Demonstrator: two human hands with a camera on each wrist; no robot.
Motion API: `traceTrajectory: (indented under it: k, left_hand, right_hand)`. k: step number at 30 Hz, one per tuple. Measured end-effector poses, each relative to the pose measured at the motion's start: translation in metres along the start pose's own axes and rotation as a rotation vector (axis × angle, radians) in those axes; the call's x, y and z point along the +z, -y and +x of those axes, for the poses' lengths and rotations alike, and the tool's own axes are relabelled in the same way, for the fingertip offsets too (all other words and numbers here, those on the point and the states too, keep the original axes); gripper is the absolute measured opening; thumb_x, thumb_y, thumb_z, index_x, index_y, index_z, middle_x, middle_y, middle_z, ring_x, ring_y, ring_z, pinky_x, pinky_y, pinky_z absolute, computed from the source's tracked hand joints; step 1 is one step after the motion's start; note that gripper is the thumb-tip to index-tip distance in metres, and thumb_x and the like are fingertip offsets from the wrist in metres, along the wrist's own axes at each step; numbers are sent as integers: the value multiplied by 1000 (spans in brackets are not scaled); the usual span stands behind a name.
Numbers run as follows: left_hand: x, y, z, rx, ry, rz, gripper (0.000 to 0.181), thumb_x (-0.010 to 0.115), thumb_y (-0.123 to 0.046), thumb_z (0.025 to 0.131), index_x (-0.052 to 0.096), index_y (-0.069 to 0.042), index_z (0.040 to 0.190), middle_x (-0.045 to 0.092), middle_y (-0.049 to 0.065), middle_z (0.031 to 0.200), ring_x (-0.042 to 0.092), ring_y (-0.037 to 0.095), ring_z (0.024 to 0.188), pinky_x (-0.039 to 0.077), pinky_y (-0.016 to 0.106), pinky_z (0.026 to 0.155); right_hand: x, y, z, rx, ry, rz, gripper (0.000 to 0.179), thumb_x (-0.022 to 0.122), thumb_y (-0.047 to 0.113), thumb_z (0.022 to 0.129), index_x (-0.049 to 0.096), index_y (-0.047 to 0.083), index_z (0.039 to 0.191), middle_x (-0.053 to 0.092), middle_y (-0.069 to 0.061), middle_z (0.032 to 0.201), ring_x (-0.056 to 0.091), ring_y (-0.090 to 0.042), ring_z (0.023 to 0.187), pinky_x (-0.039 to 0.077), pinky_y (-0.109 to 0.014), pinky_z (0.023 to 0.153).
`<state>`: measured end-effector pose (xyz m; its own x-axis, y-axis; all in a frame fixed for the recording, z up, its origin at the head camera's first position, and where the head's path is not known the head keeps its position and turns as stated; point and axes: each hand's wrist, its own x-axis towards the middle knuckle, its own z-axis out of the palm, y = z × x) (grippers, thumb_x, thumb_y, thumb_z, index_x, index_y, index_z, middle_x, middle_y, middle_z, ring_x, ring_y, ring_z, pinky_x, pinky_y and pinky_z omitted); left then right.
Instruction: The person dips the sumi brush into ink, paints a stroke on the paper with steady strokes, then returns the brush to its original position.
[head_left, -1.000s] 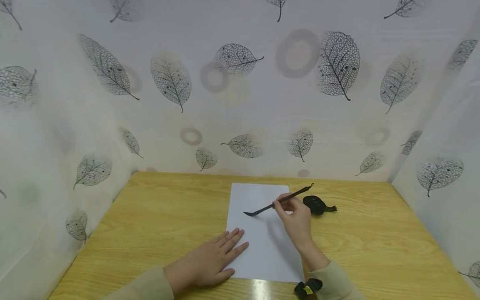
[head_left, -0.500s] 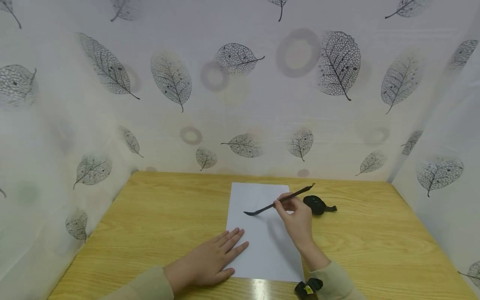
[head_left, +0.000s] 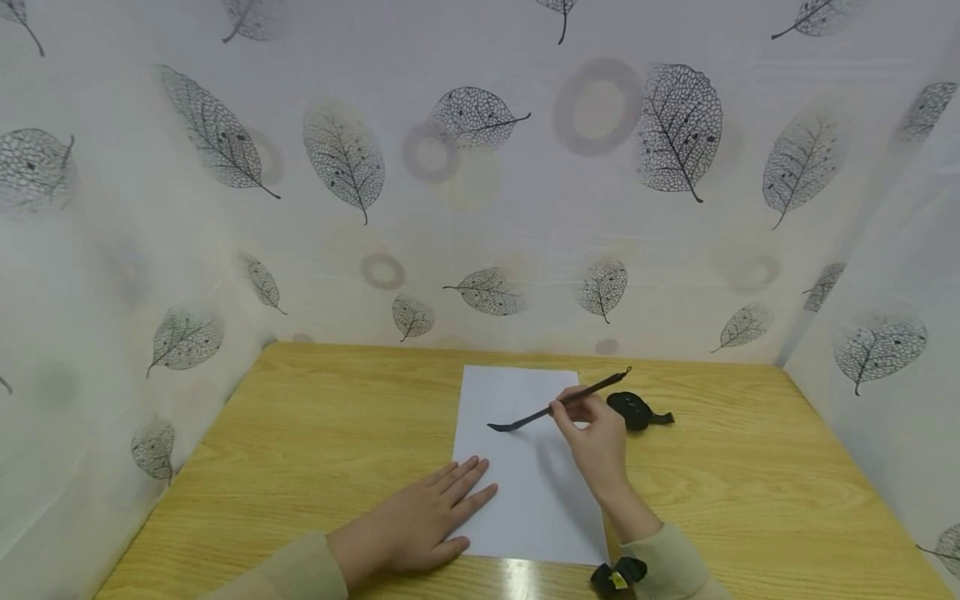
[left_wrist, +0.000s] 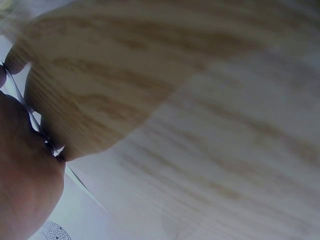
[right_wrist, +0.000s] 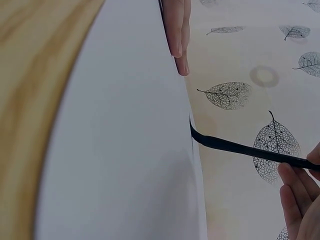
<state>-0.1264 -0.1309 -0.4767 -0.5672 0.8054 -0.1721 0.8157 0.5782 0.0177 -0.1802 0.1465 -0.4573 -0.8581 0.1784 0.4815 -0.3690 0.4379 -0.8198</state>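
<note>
A sheet of white paper (head_left: 525, 500) lies on the wooden table. My left hand (head_left: 423, 517) rests flat on its lower left edge, fingers spread; the left wrist view shows part of this hand (left_wrist: 30, 175) close up. In my right hand (head_left: 596, 442) a dark ink brush (head_left: 540, 412) is pinched between thumb and fingers, slanting down to the left. Its bent tip meets the paper left of the middle, and the right wrist view shows the brush (right_wrist: 235, 146) touching the sheet (right_wrist: 120, 125). No mark can be made out on the paper.
Just right of the right hand sits a small round black dish (head_left: 630, 410) with a short handle. A black strap device (head_left: 618, 575) is at the right wrist. Leaf-patterned sheeting (head_left: 487, 208) walls the table (head_left: 315, 433) at the back and sides.
My right hand and the upper end of the brush have shifted very slightly right. The brush tip and my left hand keep their places.
</note>
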Motion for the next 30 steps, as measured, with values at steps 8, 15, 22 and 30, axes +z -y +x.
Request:
traceTrajectory:
  k: [8, 15, 22, 30]
  left_hand:
    - [-2, -1, 0, 1, 4, 11, 69, 26, -56, 113, 20, -21, 172, 12, 9, 180, 17, 24, 167, 29, 40, 133]
    - [-1, -1, 0, -2, 10, -5, 69, 26, -57, 113, 19, -21, 172, 11, 8, 181, 17, 24, 167, 29, 41, 133]
    - [-1, -1, 0, -3, 8, -7, 69, 27, -56, 113, 19, -21, 172, 11, 8, 181, 16, 24, 167, 28, 41, 133]
    - [5, 2, 1, 11, -12, -25, 69, 22, -57, 113, 18, -21, 172, 12, 10, 181, 17, 26, 167, 29, 43, 133]
  right_hand:
    - [-2, -2, 0, 9, -21, 3, 8, 81, -3, 89, 76, 1, 94, 78, -13, 84, 66, 7, 69, 53, -10, 63]
    - [-4, -4, 0, -8, -38, -9, 8, 80, -3, 89, 77, 2, 94, 78, -14, 84, 65, 7, 70, 53, -8, 65]
    - [-6, -6, 1, -10, -43, -13, 8, 80, -3, 89, 76, 1, 94, 78, -15, 84, 65, 8, 70, 53, -8, 65]
    - [-11, -9, 2, -48, -52, -23, 7, 80, -4, 90, 76, 1, 94, 78, -15, 84, 65, 8, 71, 54, -7, 66]
